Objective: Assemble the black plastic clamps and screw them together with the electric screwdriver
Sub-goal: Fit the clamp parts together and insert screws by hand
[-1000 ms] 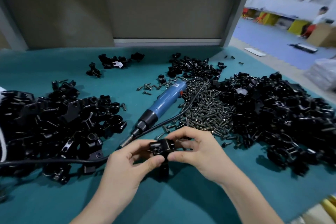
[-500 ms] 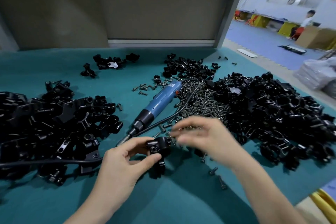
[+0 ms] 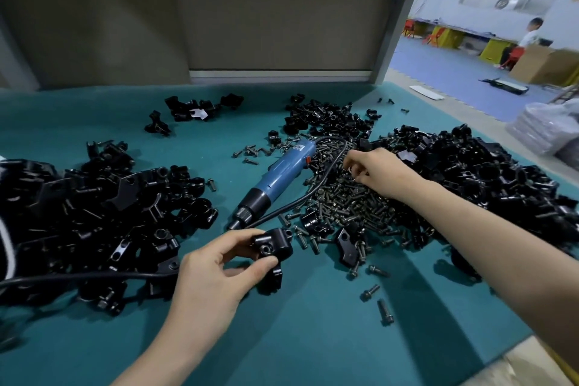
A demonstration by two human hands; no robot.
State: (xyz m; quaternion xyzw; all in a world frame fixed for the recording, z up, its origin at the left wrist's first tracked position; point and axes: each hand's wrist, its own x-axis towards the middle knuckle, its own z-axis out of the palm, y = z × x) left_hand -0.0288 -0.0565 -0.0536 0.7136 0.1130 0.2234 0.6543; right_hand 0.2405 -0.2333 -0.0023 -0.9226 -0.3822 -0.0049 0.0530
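My left hand (image 3: 216, 273) grips a black plastic clamp (image 3: 272, 246) between thumb and fingers, just above the teal table. My right hand (image 3: 372, 171) reaches forward into the heap of dark screws (image 3: 347, 200), fingers curled down among them; whether a screw is pinched I cannot tell. The blue electric screwdriver (image 3: 279, 175) lies on the cloth between the two hands, its tip pointing toward my left hand and its black cord (image 3: 316, 188) looping over the screws.
Large piles of black clamp parts lie at the left (image 3: 94, 219) and right (image 3: 479, 175), with smaller heaps at the back (image 3: 326, 119). Loose screws (image 3: 376, 294) scatter on the teal table (image 3: 313, 338). A cable (image 3: 78, 276) runs across the left pile.
My right hand let go of the clamp and moved away forward and right into the screw heap. The left hand keeps holding the clamp in nearly the same spot.
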